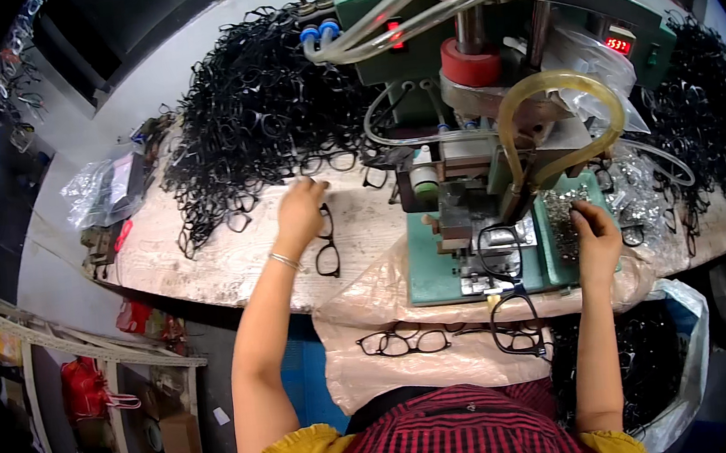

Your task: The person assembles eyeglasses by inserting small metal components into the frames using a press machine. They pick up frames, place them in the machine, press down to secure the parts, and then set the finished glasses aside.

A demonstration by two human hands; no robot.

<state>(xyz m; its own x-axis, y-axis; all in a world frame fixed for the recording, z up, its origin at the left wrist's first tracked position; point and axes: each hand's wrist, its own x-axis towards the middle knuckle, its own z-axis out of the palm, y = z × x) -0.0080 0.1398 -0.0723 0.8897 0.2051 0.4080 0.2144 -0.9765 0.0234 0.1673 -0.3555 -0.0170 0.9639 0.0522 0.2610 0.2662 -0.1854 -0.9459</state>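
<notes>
My left hand (298, 217) is over the white tabletop with its fingers closed at a black eyeglass frame (328, 261), which shows beside the palm; the fingertips are partly hidden. My right hand (598, 241) is at the green tray (560, 269), thumb and fingers drawn together over many small metal parts (561, 223). What they pinch, if anything, is too small to make out. Between my hands, another black eyeglass frame (517, 347) stands at the front of the green press machine (440, 282), one lens rim up at its metal fixture (480, 281) and the other hanging below.
A large heap of black eyeglass frames (266, 104) covers the back left; another heap (695, 103) is at the far right. Several frames (406, 342) lie on the pinkish plastic sheet (361, 377) before me. A lined bin (681, 308) of dark pieces stands at right. Clear hoses (446, 5) cross above.
</notes>
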